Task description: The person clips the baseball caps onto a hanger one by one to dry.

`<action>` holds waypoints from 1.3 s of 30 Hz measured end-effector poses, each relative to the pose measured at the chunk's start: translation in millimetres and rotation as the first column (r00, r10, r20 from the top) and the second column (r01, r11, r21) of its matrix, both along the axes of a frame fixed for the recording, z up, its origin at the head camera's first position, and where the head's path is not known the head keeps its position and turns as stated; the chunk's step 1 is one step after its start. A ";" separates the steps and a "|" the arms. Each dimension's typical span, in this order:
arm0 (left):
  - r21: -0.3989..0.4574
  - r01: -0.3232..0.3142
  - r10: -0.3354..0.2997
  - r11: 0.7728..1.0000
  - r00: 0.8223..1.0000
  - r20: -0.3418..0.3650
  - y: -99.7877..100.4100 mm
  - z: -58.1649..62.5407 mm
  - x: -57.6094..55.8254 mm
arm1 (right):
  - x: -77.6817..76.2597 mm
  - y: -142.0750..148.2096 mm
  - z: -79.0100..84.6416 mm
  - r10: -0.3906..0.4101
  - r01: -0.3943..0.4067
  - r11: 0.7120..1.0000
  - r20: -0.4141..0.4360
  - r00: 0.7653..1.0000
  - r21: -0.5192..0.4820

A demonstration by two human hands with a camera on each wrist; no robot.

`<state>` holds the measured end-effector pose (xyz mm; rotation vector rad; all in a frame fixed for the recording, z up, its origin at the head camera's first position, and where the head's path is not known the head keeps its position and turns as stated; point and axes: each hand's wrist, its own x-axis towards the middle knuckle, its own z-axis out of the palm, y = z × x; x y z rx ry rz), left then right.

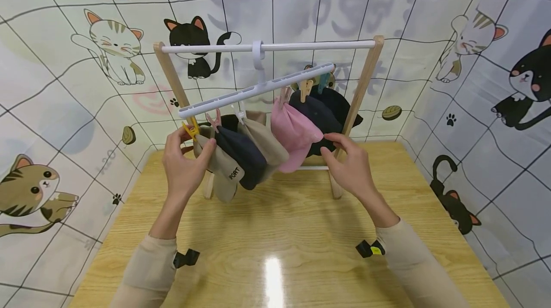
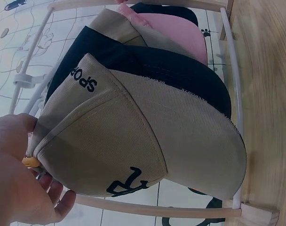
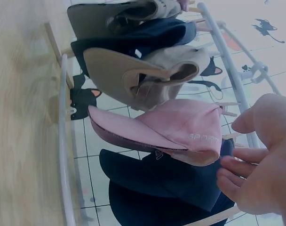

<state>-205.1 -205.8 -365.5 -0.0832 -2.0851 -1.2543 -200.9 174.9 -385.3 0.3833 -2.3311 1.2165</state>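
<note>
Several caps hang by clothespins from a tilted white hanger [image 1: 258,90]. At its low left end hangs a beige cap [image 1: 220,167] with dark lettering, under a yellow clothespin [image 1: 191,128]. My left hand [image 1: 182,164] holds that cap at its clipped end, thumb on one side and fingers on the other. Further along hang a navy cap [image 1: 243,155], another beige cap [image 1: 269,148], a pink cap [image 1: 294,133] and dark caps [image 1: 316,114]. Beside the pink cap is my right hand [image 1: 350,164], fingers loosely bent, fingertips by its edge [image 3: 209,157] and gripping nothing.
The hanger's hook [image 1: 257,54] goes over the white top bar [image 1: 318,46] of a rack with wooden side posts [image 1: 363,83]. The rack stands at the back of a wooden table [image 1: 267,231]. A cat-patterned cloth [image 1: 275,16] covers the walls close behind and beside it.
</note>
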 end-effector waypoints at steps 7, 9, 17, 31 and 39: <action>-0.007 -0.008 0.008 1.000 1.000 -0.003 -5.2 1.8 -7.4 | -26.5 -10.3 11.6 -0.073 0.073 0.997 -0.093 0.993 0.000; -0.007 -0.003 0.003 1.000 1.000 -0.011 -6.2 2.9 -9.0 | -34.3 -12.6 17.0 -0.071 0.070 0.997 -0.074 0.995 -0.007; -0.012 0.013 -0.013 1.000 1.000 -0.006 -9.6 3.0 -13.2 | -63.4 -17.8 36.4 -0.103 0.102 0.995 0.014 0.995 0.021; -0.016 0.002 -0.002 1.000 1.000 0.028 -16.4 2.7 -28.3 | -95.6 -29.1 45.1 -0.226 0.213 0.972 0.145 0.963 0.100; 0.001 0.020 -0.020 1.000 1.000 -0.002 -23.6 6.4 -36.7 | -95.3 -33.3 42.9 -0.210 0.190 0.965 0.097 0.973 0.182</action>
